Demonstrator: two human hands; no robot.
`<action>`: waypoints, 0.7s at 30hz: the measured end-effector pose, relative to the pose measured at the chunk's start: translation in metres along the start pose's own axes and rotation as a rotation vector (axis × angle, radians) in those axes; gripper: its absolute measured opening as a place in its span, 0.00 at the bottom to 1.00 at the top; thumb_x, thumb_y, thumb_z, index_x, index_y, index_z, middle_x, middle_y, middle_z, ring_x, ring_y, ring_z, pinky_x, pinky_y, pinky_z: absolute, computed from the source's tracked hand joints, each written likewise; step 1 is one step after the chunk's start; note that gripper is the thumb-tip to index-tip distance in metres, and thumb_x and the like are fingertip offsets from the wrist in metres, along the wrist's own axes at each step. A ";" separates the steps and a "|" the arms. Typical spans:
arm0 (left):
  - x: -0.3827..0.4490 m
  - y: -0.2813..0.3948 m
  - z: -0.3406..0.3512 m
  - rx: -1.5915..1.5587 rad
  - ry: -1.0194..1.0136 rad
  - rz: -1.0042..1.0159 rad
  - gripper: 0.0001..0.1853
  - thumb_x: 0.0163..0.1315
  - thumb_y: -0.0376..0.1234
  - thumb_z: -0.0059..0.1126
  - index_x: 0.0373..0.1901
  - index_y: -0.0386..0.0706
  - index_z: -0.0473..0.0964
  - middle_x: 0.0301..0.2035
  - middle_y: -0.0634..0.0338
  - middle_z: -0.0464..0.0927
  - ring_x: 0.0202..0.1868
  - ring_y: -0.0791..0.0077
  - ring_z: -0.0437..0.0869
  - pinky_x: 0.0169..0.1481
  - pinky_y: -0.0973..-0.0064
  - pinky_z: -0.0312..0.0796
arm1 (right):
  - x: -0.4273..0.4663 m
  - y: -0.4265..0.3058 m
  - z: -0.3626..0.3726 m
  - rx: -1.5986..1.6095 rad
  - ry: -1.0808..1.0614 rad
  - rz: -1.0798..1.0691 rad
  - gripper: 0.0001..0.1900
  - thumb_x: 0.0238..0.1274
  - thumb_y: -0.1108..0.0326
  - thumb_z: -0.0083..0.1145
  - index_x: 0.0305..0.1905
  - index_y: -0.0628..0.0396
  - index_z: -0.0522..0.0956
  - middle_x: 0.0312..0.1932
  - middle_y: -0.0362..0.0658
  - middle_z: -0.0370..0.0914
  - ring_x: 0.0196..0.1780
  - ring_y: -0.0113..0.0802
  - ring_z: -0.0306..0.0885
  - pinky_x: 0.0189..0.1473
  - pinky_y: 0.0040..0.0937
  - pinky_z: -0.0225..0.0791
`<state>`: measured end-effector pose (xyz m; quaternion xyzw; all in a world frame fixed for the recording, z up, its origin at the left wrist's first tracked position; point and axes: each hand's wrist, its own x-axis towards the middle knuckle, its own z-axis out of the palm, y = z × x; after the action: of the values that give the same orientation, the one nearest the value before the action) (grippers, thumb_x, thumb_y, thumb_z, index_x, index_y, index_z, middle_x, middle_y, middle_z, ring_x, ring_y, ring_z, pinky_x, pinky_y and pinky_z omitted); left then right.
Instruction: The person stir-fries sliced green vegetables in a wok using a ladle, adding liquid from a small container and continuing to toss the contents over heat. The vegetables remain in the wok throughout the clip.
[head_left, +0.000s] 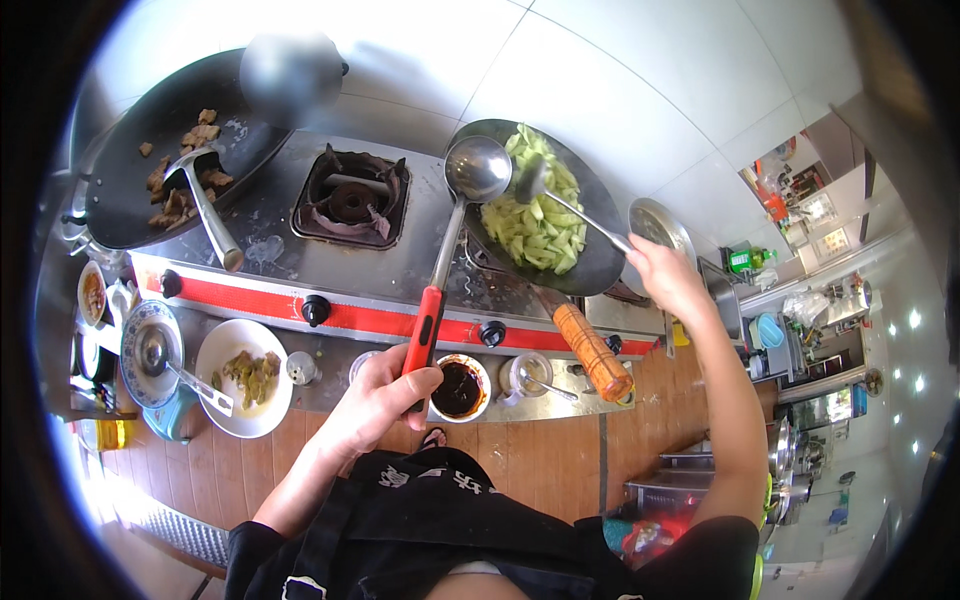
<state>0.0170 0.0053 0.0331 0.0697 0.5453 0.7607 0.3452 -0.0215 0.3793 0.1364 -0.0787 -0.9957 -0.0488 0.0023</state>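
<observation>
My left hand (390, 390) is closed around the red and black handle of a steel ladle (478, 169). Its round bowl hangs at the left rim of a dark wok (600, 225), overlapping it in view; contact I cannot tell. Pale green sliced vegetable pieces (544, 232) fill much of this wok. My right hand (664, 274) grips a metal-handled spatula or spoon (577, 206), whose blurred head is over the vegetables. The wok's wooden handle (592, 352) points towards me, with neither hand on it.
A larger wok (120, 191) at left holds browned meat pieces (176, 202) and a resting ladle (206, 199). Between the woks is a bare burner (349, 199). Along the front shelf stand a white plate of food (217, 337), a bowl of dark sauce (459, 386) and a spoon jar (517, 382).
</observation>
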 end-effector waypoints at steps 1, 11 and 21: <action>0.000 0.000 -0.002 0.006 0.006 -0.004 0.14 0.61 0.38 0.54 0.35 0.35 0.70 0.16 0.62 0.71 0.18 0.80 0.72 0.26 0.82 0.63 | -0.012 -0.022 -0.027 0.175 -0.173 0.207 0.20 0.71 0.53 0.43 0.58 0.51 0.75 0.28 0.51 0.81 0.24 0.46 0.80 0.33 0.43 0.72; 0.009 0.004 -0.007 0.076 0.065 -0.003 0.14 0.61 0.39 0.56 0.35 0.35 0.70 0.20 0.65 0.69 0.21 0.81 0.71 0.26 0.82 0.63 | -0.065 -0.013 -0.153 -0.185 -0.131 0.070 0.14 0.59 0.55 0.57 0.46 0.48 0.84 0.34 0.48 0.82 0.38 0.45 0.80 0.41 0.39 0.71; 0.017 0.005 -0.008 0.086 -0.013 -0.013 0.14 0.62 0.38 0.55 0.37 0.34 0.70 0.26 0.64 0.72 0.24 0.84 0.72 0.27 0.84 0.68 | 0.019 -0.029 -0.080 -0.571 0.162 -0.491 0.10 0.51 0.66 0.62 0.40 0.44 0.85 0.23 0.41 0.75 0.33 0.37 0.75 0.37 0.36 0.67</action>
<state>-0.0021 0.0082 0.0296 0.0858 0.5757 0.7337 0.3506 -0.0449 0.3456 0.2135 0.1688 -0.9278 -0.3293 0.0471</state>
